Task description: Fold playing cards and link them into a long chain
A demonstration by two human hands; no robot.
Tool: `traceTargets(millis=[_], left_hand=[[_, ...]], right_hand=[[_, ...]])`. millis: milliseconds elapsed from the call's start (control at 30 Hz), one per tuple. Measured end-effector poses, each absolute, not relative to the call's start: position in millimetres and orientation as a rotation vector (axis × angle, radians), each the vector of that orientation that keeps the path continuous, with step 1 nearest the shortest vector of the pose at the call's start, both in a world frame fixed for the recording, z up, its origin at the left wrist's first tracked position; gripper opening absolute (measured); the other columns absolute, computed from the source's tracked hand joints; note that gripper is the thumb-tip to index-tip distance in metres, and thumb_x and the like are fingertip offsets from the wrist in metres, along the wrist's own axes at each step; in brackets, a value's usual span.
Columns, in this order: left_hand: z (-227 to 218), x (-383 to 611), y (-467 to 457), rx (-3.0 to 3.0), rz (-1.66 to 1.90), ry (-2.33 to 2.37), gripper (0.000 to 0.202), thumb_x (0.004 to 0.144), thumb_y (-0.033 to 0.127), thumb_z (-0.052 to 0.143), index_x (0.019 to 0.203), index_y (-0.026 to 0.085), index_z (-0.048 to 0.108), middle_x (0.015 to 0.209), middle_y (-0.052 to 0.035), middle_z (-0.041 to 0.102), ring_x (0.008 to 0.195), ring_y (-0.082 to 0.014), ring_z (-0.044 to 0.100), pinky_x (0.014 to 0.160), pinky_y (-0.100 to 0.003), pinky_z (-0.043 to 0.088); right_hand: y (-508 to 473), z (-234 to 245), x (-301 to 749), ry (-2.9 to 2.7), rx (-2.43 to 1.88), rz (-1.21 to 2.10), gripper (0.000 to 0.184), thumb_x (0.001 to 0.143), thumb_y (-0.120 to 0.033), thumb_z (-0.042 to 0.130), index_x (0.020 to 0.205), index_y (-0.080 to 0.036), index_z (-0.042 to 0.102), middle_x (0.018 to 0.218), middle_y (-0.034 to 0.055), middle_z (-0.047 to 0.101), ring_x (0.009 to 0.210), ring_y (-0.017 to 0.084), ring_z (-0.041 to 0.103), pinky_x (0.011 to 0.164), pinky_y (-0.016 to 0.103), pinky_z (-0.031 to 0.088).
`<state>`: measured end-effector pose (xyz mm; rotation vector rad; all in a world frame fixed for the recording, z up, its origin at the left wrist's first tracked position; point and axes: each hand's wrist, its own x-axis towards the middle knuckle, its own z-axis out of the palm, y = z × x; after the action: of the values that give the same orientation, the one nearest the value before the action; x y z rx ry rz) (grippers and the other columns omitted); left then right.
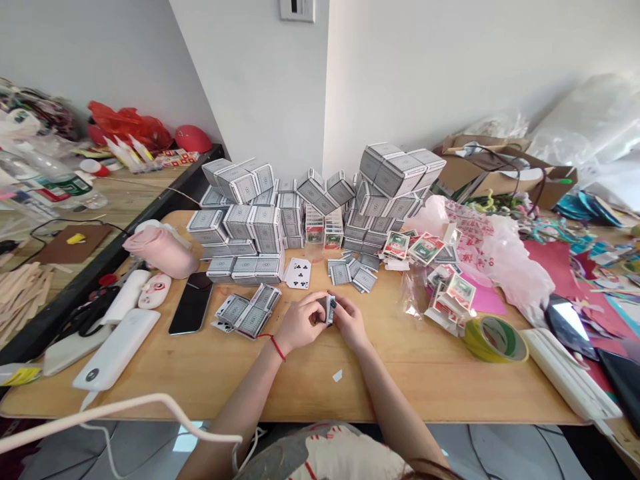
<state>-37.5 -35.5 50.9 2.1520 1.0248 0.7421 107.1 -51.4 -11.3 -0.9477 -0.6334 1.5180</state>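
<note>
Your left hand and right hand grasp a small, slim card stack between them; rightward, an open, angular cardboard box contains pale, crumpled material.

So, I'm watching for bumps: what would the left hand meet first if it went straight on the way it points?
First, what looks like a pack of cards at its fingertips; just beyond, the left hand would probably meet the right hand, though depth is hard to judge.
</note>
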Motion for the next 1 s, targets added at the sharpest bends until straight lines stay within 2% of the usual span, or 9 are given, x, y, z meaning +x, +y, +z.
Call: traceTargets(millis=[133, 267, 367, 500, 567, 700, 800, 1000], left_hand=[[50, -36, -35, 2.132, 0.705, 1.064, 0.008, 0.066, 0.009, 0.053, 0.067, 0.017, 0.051, 0.118, -0.0066, 0.051, 0.059, -0.0077, 0.053, 0.060, -0.025, 0.045], [49, -31, -35, 2.107, 0.735, 1.067, 0.011, 0.064, 0.006, 0.052, 0.067, 0.016, 0.051, 0.118, -0.0068, 0.051, 0.051, -0.0044, 0.048, 0.056, -0.023, 0.043], [50, -28, -36, 2.132, 0.740, 1.088, 0.013, 0.062, 0.005, 0.052, 0.068, 0.017, 0.051, 0.118, -0.0076, 0.051, 0.056, -0.0066, 0.052, 0.057, -0.023, 0.044], [53, -25, -37, 2.228, 0.702, 1.117, 0.013, 0.065, 0.006, 0.050, 0.067, 0.018, 0.051, 0.119, -0.0070, 0.052, 0.074, -0.0128, 0.059, 0.066, -0.026, 0.045], [54, -24, -38, 2.247, 0.694, 1.113, 0.012, 0.066, 0.006, 0.049, 0.066, 0.018, 0.051, 0.121, -0.0062, 0.051, 0.076, -0.0131, 0.059, 0.068, -0.026, 0.045], [58, -22, -39, 2.207, 0.702, 1.072, 0.012, 0.066, 0.006, 0.050, 0.066, 0.018, 0.050, 0.122, -0.0063, 0.051, 0.074, -0.0121, 0.060, 0.067, -0.026, 0.046], [60, -22, -39, 2.161, 0.713, 1.034, 0.011, 0.067, 0.007, 0.051, 0.066, 0.018, 0.050, 0.121, -0.0063, 0.052, 0.084, -0.0144, 0.060, 0.070, -0.026, 0.046], [62, -22, -38, 2.037, 0.732, 1.020, 0.008, 0.068, 0.011, 0.056, 0.067, 0.018, 0.051, 0.116, -0.0077, 0.055, 0.094, -0.0176, 0.057, 0.077, -0.030, 0.046]], right_hand=[[-51, -10, 107, -0.726, -0.977, 1.443, 0.040, 0.066, -0.034, 0.067, 0.102, -0.019, 0.059, 0.105, 0.0065, 0.063, 0.092, 0.021, 0.058, 0.079, 0.032, 0.046], [-51, -8, 107, -0.740, -0.969, 1.459, 0.038, 0.067, -0.035, 0.066, 0.100, -0.019, 0.060, 0.103, 0.0064, 0.063, 0.092, 0.021, 0.058, 0.080, 0.032, 0.045], [-51, -6, 106, -0.689, -0.903, 1.522, 0.036, 0.068, -0.036, 0.065, 0.099, -0.020, 0.058, 0.098, 0.0052, 0.063, 0.085, 0.019, 0.060, 0.074, 0.031, 0.048], [-52, -4, 107, -0.629, -0.805, 1.612, 0.036, 0.068, -0.038, 0.065, 0.100, -0.023, 0.054, 0.080, 0.0010, 0.063, 0.067, 0.015, 0.060, 0.065, 0.030, 0.049], [-53, -2, 108, -0.602, -0.782, 1.657, 0.036, 0.069, -0.038, 0.064, 0.100, -0.024, 0.052, 0.075, -0.0004, 0.062, 0.064, 0.014, 0.059, 0.065, 0.030, 0.048], [-54, 1, 110, -0.555, -0.756, 1.709, 0.034, 0.070, -0.036, 0.065, 0.098, -0.023, 0.052, 0.074, -0.0012, 0.060, 0.064, 0.012, 0.058, 0.065, 0.028, 0.047], [-54, 1, 111, -0.547, -0.773, 1.699, 0.035, 0.068, -0.035, 0.066, 0.097, -0.022, 0.052, 0.075, -0.0012, 0.060, 0.063, 0.012, 0.057, 0.063, 0.026, 0.046], [-52, -1, 109, -0.605, -0.885, 1.582, 0.039, 0.066, -0.037, 0.067, 0.098, -0.021, 0.051, 0.069, -0.0020, 0.061, 0.051, 0.010, 0.052, 0.048, 0.021, 0.039]])
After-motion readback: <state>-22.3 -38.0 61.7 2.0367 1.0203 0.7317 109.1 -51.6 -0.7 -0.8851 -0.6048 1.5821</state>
